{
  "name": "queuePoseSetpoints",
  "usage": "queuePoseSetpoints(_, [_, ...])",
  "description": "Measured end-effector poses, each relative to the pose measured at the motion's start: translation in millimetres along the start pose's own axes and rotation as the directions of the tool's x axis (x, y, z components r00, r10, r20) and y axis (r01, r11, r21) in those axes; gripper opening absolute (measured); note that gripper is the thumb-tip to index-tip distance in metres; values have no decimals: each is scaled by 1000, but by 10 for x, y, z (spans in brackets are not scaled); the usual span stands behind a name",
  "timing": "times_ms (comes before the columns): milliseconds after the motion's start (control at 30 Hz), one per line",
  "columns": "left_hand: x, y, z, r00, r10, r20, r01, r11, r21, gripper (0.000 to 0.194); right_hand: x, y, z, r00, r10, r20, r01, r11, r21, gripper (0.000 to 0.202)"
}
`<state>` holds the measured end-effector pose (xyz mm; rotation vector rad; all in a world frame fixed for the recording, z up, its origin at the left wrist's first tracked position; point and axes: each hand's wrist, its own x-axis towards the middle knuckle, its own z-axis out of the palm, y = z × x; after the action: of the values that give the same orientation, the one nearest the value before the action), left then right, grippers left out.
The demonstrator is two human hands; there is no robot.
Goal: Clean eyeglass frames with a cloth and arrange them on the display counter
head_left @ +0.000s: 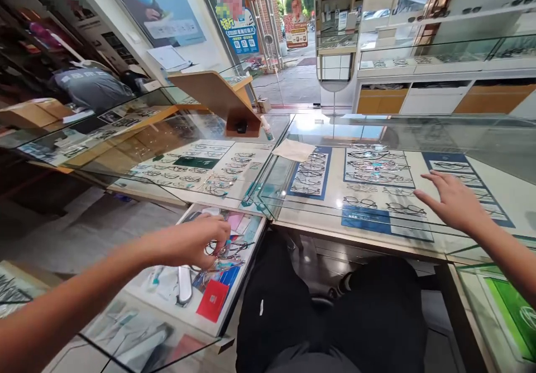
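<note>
My left hand (199,242) reaches over an open drawer (188,320) at the lower left, its fingers curled round a pair of thin-framed glasses (237,245). More eyeglasses lie just below it, beside a silver-white case (184,285) and a red card (213,300). My right hand (452,200) is over the glass counter (318,216) on the right, fingers spread and nothing held. Left of that hand, inside the counter, are black-framed glasses (405,209) and a blue card (365,219).
A cream cloth (293,150) lies on the glass near the counters' joint. Behind it stand a small white bottle (267,128) and a tilted wooden-backed mirror or stand (218,96). A person in grey (92,85) bends at the far left. Rows of glasses fill the displays.
</note>
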<state>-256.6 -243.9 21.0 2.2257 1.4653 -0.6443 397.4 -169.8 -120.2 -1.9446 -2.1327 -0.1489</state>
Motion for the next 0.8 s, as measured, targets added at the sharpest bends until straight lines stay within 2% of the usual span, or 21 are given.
queuePoseSetpoints(33, [-12,129,-224,998,63,23,-62,998,-29,5,1,-24,-13,1000,0,4,0,1000,-1,87])
queuePoseSetpoints(100, [74,378,-701,991,137,-11,-137,990,-39,6,3,-52,-26,1000,-4,3,4,1000,3,83])
queuePoseSetpoints(167, [326,609,-1173,976,206,-72,-207,978,-4,8,5,-65,-26,1000,-8,-6,9,1000,12,82])
queuePoseSetpoints(267, [976,949,-1798,941,300,-155,-290,953,84,23,10,-85,-26,1000,-2,-6,2,1000,30,81])
queuePoseSetpoints(333, [1511,1194,-2140,929,304,-210,-277,949,148,32,15,-105,-33,1000,10,-2,-10,999,39,79])
queuePoseSetpoints(400, [2056,1456,-2411,912,293,-287,-230,945,234,33,20,-131,-46,1000,11,-9,-10,999,46,76])
queuePoseSetpoints(500, [2805,1834,-2661,874,325,-362,-208,922,327,30,22,-177,-65,1000,16,-21,-15,998,61,72])
queuePoseSetpoints(600, [3425,2129,-2730,867,306,-393,-164,921,354,26,15,-223,-74,999,30,-25,-28,996,83,69])
queuePoseSetpoints(700, [3887,2329,-2687,869,303,-392,-158,919,361,26,9,-253,-83,999,35,-26,-32,994,100,68])
queuePoseSetpoints(800, [4183,2444,-2619,865,331,-377,-188,911,367,25,11,-269,-106,999,48,-11,-47,992,119,68])
